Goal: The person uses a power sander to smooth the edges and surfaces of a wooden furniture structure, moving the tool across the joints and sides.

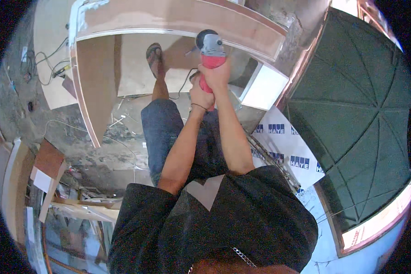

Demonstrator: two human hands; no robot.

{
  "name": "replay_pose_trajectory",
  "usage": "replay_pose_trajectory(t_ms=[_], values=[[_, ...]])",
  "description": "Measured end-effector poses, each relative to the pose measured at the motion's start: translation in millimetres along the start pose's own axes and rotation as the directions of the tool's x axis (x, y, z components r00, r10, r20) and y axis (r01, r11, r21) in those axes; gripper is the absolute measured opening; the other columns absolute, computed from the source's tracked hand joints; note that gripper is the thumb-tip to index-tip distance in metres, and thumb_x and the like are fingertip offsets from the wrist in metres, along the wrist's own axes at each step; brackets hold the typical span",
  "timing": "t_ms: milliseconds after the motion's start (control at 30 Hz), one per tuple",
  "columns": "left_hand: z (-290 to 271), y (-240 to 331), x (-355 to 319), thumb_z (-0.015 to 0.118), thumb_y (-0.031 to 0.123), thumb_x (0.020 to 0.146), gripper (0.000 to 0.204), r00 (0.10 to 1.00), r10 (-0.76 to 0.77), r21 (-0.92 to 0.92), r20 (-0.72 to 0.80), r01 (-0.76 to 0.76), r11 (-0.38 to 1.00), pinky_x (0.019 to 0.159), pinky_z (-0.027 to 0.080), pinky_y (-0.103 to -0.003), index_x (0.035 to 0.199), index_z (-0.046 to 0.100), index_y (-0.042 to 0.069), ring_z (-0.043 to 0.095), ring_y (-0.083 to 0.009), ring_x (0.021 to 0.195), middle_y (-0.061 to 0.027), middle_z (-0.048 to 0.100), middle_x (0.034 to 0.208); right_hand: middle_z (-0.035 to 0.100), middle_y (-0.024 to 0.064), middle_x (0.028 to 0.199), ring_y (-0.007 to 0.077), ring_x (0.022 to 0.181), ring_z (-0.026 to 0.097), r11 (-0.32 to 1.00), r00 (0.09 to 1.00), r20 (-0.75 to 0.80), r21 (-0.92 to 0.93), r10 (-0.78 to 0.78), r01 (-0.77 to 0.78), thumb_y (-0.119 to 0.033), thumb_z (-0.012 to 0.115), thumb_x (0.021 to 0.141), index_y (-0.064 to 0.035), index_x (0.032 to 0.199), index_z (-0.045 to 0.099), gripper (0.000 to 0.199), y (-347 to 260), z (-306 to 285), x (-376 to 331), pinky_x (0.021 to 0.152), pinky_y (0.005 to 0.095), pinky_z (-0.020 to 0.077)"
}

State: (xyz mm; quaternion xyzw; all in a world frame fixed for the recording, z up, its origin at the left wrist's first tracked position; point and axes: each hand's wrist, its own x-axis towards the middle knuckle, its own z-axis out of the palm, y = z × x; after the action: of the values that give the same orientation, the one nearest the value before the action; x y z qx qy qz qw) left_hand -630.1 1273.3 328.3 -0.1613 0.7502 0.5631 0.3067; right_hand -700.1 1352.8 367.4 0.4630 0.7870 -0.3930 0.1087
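Both my hands are wrapped round a red angle grinder (213,60) with a grey head and a dark round disc. My right hand (218,74) grips its body just behind the head. My left hand (201,94), a dark band at its wrist, closes round the rear of the tool. The disc lies over the white-edged rim of a curved wooden panel (178,17); whether it touches cannot be made out. A dark cord runs off to the left of my hands.
An upright wooden side panel (94,86) stands to the left. A white board (266,86) is right of the grinder. Cords cross the dirty floor (118,157). Wood scraps (86,205) lie at lower left. A dark green ribbed panel (351,114) fills the right side.
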Motion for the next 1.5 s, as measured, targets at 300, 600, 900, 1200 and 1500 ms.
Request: replay_pose_trajectory(t_ms=[300, 600, 900, 1200, 1500], values=[[-119.5, 26.9, 31.7, 0.074, 0.043, 0.07, 0.062, 0.993, -0.007, -0.063, -0.117, 0.0, 0.998, 0.088, 0.048, -0.041, 0.117, 0.055, 0.008, 0.062, -0.0337, 0.105, -0.017, 0.066, 0.107, 0.06, 0.025, 0.107, 0.0403, 0.101, 0.06, 0.982, 0.978, 0.085, 0.005, -0.189, 0.189, -0.027, 0.085, 0.054, 0.0028, 0.118, 0.04, 0.084, -86.9, 97.3, -25.1, 0.088, 0.0455, 0.0477], [-187.2, 36.5, -10.9, 0.081, 0.025, 0.067, 0.067, 0.972, 0.219, 0.099, -0.088, -0.21, 0.973, 0.088, 0.048, -0.037, 0.122, 0.05, 0.004, 0.061, -0.0242, 0.103, -0.0132, 0.062, 0.113, 0.061, 0.0244, 0.105, 0.0377, 0.098, 0.062, 0.992, 0.987, 0.104, 0.047, -0.124, 0.12, -0.026, 0.085, 0.053, 0.0006, 0.118, 0.04, 0.083, -129.5, 86.5, -88.2, 0.089, 0.0436, 0.0482], [-180.2, 8.4, 66.6, 0.067, 0.031, 0.087, 0.034, 0.964, -0.231, -0.191, 0.133, 0.253, 0.948, 0.071, 0.052, -0.028, 0.101, 0.066, 0.001, 0.064, -0.017, 0.083, -0.0088, 0.066, 0.091, 0.064, 0.0142, 0.103, 0.0302, 0.092, 0.063, 0.881, 0.9, -0.348, 0.466, 0.262, -0.076, -0.015, 0.083, 0.056, 0.0006, 0.122, 0.044, 0.078, 41.1, -5.5, -45.5, 0.086, 0.039, 0.0497], [70.7, 68.4, 133.3, 0.075, 0.052, 0.074, 0.059, 0.945, -0.327, 0.117, -0.035, 0.328, 0.937, 0.062, 0.052, -0.033, 0.089, 0.069, -0.004, 0.067, -0.0218, 0.067, -0.0139, 0.069, 0.077, 0.064, 0.0057, 0.096, 0.0179, 0.085, 0.061, 0.623, 0.772, -0.408, 0.782, 0.487, 0.021, 0.001, 0.067, 0.073, -0.0014, 0.108, 0.061, 0.036, 193.3, -122.2, -68.9, 0.075, 0.0315, 0.051], [95.0, 26.2, 141.9, 0.081, 0.048, 0.066, 0.057, 0.974, -0.149, 0.051, -0.173, 0.16, 0.986, 0.064, 0.055, -0.038, 0.087, 0.069, -0.003, 0.069, -0.0252, 0.069, -0.0144, 0.07, 0.078, 0.064, 0.0055, 0.091, 0.0178, 0.075, 0.062, 0.525, 0.704, -0.389, 0.851, 0.594, 0.027, 0.001, 0.068, 0.071, -0.0009, 0.1, 0.064, 0.029, 267.7, -169.4, -57.2, 0.066, 0.0314, 0.0522]])
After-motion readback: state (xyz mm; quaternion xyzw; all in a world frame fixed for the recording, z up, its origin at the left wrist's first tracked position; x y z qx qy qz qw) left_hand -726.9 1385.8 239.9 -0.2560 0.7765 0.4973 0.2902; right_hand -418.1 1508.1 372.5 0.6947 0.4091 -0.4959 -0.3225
